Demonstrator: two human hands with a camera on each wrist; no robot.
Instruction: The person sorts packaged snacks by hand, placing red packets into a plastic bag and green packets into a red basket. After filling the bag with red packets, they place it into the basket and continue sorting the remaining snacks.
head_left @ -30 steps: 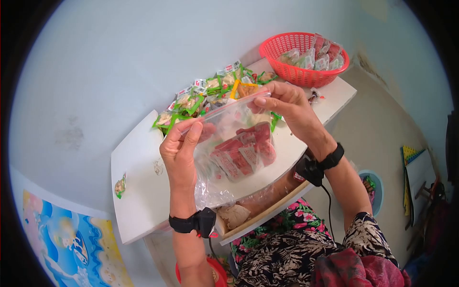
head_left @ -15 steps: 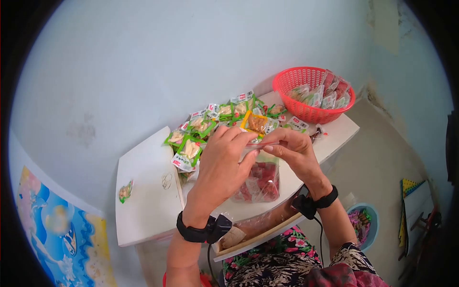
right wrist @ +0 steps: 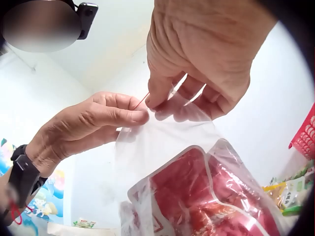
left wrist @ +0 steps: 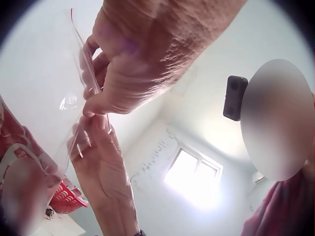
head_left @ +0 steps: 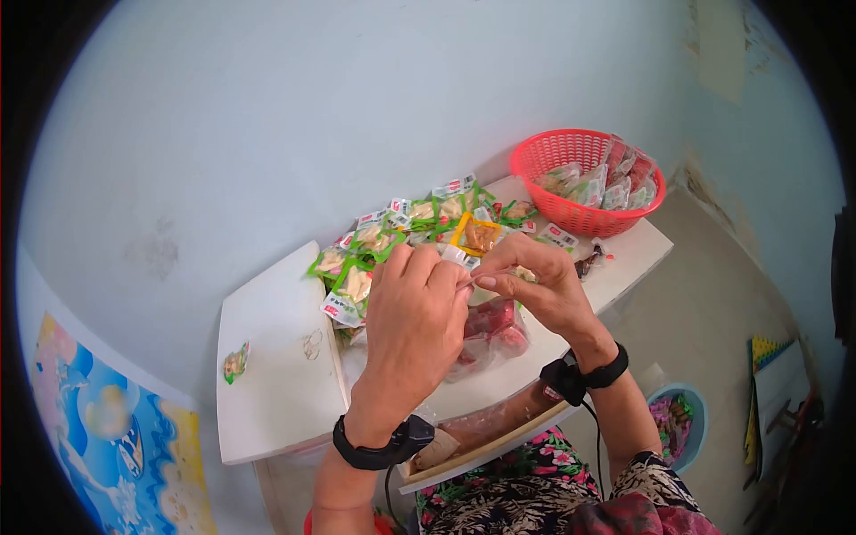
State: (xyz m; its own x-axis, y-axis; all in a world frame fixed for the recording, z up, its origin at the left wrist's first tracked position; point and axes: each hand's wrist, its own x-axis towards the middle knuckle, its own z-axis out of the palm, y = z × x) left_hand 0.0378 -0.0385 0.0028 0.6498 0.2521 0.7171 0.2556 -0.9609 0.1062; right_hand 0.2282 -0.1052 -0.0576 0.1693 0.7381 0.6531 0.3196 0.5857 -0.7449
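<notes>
Both hands pinch the top edge of a clear zip bag [right wrist: 130,162], which hangs from them with red packets [right wrist: 184,182] inside. A thin red zip line runs along its mouth. In the head view the left hand [head_left: 415,312] covers much of the bag, its thumb and fingers on the mouth. My right hand [head_left: 544,285] pinches that edge close beside it, thumb against forefinger. In the right wrist view the left thumb and right thumb nearly meet on the strip.
Green-edged snack packets [head_left: 374,239] lie heaped at the back of the white table [head_left: 276,383]. A red basket [head_left: 588,218] with packets stands at the back right. One small packet [head_left: 236,361] lies at left. An open drawer [head_left: 490,446] is below, and a blue basin [head_left: 691,437] is on the floor.
From wide apart on the bag's mouth, the left hand has moved right until both hands nearly meet. The bag has lowered slightly. The head view has tilted up.
</notes>
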